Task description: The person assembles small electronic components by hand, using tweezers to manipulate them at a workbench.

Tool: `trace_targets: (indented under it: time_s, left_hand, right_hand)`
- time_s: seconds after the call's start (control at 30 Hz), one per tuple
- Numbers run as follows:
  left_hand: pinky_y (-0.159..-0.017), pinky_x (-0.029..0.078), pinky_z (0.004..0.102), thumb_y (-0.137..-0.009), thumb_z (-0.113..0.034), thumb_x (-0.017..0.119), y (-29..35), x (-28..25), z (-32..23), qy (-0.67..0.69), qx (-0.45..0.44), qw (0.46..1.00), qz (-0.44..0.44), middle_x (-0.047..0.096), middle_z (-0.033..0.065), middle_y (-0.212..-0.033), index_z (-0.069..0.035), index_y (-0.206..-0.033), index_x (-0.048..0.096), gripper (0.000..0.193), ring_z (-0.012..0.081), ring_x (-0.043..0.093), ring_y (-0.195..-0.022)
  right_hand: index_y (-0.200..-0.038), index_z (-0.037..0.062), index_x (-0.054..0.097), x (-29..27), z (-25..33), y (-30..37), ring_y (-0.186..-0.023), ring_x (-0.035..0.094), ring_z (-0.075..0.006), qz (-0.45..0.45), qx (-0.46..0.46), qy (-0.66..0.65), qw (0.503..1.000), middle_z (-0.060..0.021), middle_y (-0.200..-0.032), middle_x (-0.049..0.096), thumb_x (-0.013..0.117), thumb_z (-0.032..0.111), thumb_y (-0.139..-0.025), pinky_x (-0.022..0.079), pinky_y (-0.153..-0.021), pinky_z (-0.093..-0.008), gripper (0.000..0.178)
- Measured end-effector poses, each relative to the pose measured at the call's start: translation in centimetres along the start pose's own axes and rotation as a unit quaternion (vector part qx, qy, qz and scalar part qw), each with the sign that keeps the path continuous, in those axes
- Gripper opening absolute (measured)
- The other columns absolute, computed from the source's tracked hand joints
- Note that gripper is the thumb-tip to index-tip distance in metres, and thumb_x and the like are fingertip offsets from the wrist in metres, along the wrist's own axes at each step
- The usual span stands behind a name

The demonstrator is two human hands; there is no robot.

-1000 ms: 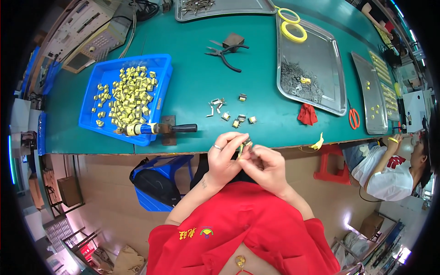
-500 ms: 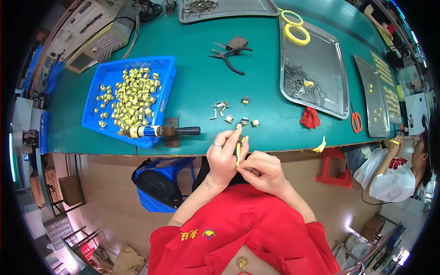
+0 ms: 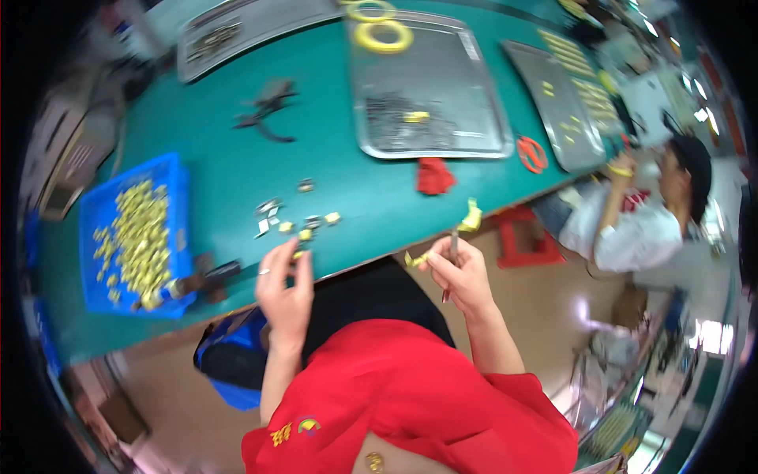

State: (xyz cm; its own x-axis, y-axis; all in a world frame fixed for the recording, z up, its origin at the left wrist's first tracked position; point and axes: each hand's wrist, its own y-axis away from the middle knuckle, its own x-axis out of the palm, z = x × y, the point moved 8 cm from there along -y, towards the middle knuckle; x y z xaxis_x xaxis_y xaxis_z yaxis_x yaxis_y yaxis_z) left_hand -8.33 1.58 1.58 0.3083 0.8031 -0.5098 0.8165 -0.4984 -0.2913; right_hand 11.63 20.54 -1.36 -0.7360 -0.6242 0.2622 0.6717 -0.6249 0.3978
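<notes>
My left hand (image 3: 286, 294) is at the table's front edge, its thumb and fingers closed around a small yellow-taped component (image 3: 298, 254), partly hidden. Just beyond the fingertips lie several small metal-and-yellow components (image 3: 332, 217) and some loose silvery metal pieces (image 3: 264, 227). Off to the right, my right hand (image 3: 464, 278) is closed on a thin metal tool (image 3: 453, 246), its kind blurred. A short curled strip of yellow tape (image 3: 415, 260) sticks out from the same fingertips. Another piece of yellow tape (image 3: 471, 216) hangs at the table edge beyond that hand.
A blue bin (image 3: 183, 229) of yellow components stands left, with a dark-handled tool (image 3: 223, 272) by it. Pliers (image 3: 268, 110), a metal tray (image 3: 493, 118) with dark parts and tape rolls, a red cloth (image 3: 433, 175) and orange scissors (image 3: 532, 154) lie beyond. A co-worker (image 3: 643, 225) sits right.
My hands have drawn apart: the left is near the loose components, the right off to the right with the tape strip and metal tool. The whole view has swung rightward.
</notes>
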Motion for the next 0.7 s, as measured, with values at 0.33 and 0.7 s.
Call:
trace_targets:
  time_s: [0.33,0.7]
  left_hand:
    - [-0.057,0.048,0.0235,-0.083,0.003,0.067,-0.2,0.8,0.1,0.006,0.007,1.000,0.028,0.063,0.0109,-0.103,-0.001,-0.110,0.065,0.028,0.0131,0.059,-0.073]
    - [-0.056,0.047,0.0228,-0.083,0.003,0.067,-0.1,0.9,0.2,-0.008,-0.004,0.999,0.034,0.062,0.0109,-0.103,-0.001,-0.112,0.065,0.029,0.0118,0.058,-0.071]
  right_hand:
    - [-0.086,0.0025,0.060,-10.2,2.9,-2.4,-0.046,0.039,-0.0015,-0.095,-0.011,0.076,0.993,-0.0014,-0.066,0.060,0.065,0.008,-0.087,0.026,-0.042,-0.0181,0.007]
    - [-0.085,0.0002,0.063,-11.1,4.7,-3.7,-0.053,0.047,-0.0011,-0.184,-0.164,0.308,0.919,0.0038,-0.061,0.056,0.071,0.006,-0.082,0.033,-0.049,-0.0179,0.011]
